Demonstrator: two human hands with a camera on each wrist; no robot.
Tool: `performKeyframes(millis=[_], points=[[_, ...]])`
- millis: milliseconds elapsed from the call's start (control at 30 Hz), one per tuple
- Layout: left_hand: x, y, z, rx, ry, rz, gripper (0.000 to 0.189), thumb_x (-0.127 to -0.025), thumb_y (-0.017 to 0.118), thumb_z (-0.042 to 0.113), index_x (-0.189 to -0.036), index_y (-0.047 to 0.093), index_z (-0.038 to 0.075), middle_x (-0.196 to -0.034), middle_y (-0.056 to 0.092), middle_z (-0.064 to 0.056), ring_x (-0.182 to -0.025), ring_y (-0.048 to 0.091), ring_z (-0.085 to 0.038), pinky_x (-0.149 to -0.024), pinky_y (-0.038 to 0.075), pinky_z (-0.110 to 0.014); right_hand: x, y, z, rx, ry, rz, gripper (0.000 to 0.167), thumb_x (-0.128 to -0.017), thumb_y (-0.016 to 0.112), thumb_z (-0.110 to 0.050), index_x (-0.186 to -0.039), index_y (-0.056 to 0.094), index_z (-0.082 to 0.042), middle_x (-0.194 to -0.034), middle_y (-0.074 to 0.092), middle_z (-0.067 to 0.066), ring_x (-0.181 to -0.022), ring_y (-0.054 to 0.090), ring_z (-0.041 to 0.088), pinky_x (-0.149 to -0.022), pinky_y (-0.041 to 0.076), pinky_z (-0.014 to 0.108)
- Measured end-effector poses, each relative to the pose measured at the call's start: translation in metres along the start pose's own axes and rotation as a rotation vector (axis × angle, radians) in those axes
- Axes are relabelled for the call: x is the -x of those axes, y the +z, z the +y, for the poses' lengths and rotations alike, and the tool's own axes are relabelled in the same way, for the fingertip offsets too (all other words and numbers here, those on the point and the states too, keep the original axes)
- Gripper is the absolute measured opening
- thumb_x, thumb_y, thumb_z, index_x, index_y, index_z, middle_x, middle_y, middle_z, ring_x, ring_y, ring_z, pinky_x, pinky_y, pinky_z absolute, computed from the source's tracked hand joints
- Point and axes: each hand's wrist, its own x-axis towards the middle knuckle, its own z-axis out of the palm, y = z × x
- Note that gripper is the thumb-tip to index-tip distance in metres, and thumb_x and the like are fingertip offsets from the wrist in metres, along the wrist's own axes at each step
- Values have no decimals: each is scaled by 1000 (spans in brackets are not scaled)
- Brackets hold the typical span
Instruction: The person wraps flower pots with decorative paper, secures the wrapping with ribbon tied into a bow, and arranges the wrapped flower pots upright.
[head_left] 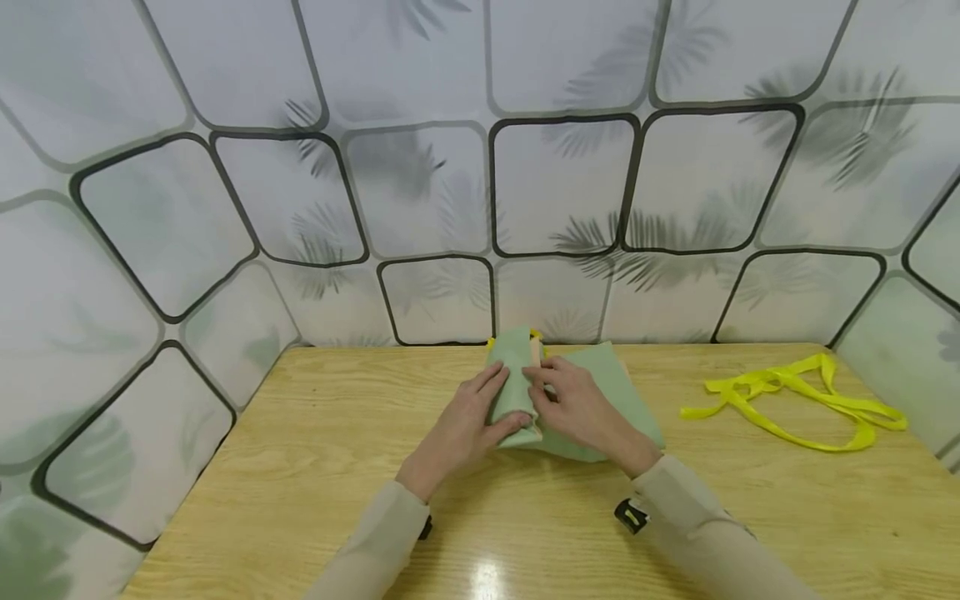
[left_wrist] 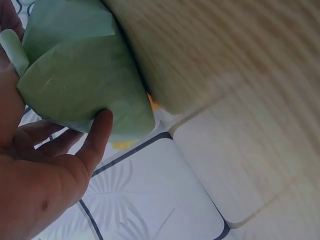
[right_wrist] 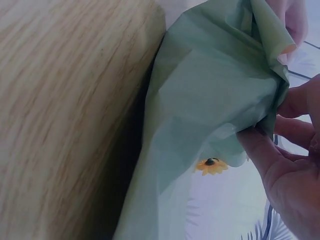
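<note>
A sheet of pale green wrapping paper [head_left: 622, 408] lies on the table, its left part folded over into a wrap. Out of the wrap's far end peeks a yellow flower [right_wrist: 211, 166] with a dark centre. My left hand [head_left: 468, 421] holds the wrap's left side, fingers along it and thumb across its near end. At the fold in the middle, my right hand [head_left: 581, 404] pinches the paper's edge between thumb and fingers. Beside those fingertips a narrow strip of the paper's light beige reverse side shows. The flower's stem is hidden inside the paper.
A loose yellow ribbon [head_left: 855, 404] lies in loops on the right of the wooden table [head_left: 337, 433]. Behind the table's far edge stands a wall [head_left: 420, 192] with a leaf and grid pattern. A small dark device [head_left: 632, 517] sits under the right sleeve.
</note>
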Motion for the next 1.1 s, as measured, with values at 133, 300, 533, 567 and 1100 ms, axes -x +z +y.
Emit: performKeyframes(millis=[133, 300, 533, 567, 1100], points=[[0, 0, 0, 13, -5, 14, 76, -99, 64, 47, -155, 41, 1, -163, 38, -18, -146, 41, -42, -116, 42, -53, 1, 0, -1, 10, 5, -14, 25, -95, 64, -2, -116, 73, 7, -103, 69, 20, -70, 57, 13, -58, 45, 21], [5, 1, 2, 11, -28, 25, 77, -96, 67, 47, -154, 43, 2, -161, 41, -17, -145, 43, -41, -115, 43, -54, 2, 0, -3, 16, 10, -60, 26, -95, 63, -2, -117, 73, 7, -108, 69, 22, -72, 63, 17, -60, 49, 22], [3, 2, 4, 15, -6, 47, 76, -96, 69, 45, -152, 46, 0, -158, 45, -20, -144, 45, -42, -114, 42, -56, 3, -4, -6, 42, 19, -78, 25, -96, 61, -3, -115, 74, 6, -114, 69, 25, -81, 70, 26, -67, 57, 31], [4, 3, 6, 20, -14, 48, 76, -96, 69, 45, -152, 46, 0, -158, 45, -20, -142, 45, -43, -113, 42, -57, 3, -5, -6, 49, 9, -79, 25, -96, 60, -3, -115, 74, 6, -114, 70, 25, -82, 70, 26, -67, 58, 32], [13, -27, -7, 142, 113, -117, 60, -98, 71, 32, -150, 52, 10, -166, 34, -12, -153, 30, -42, -117, 37, -62, 11, -11, -5, 13, 4, -89, 27, -98, 61, -4, -120, 73, 4, -116, 68, 22, -68, 56, 9, -59, 44, 20]])
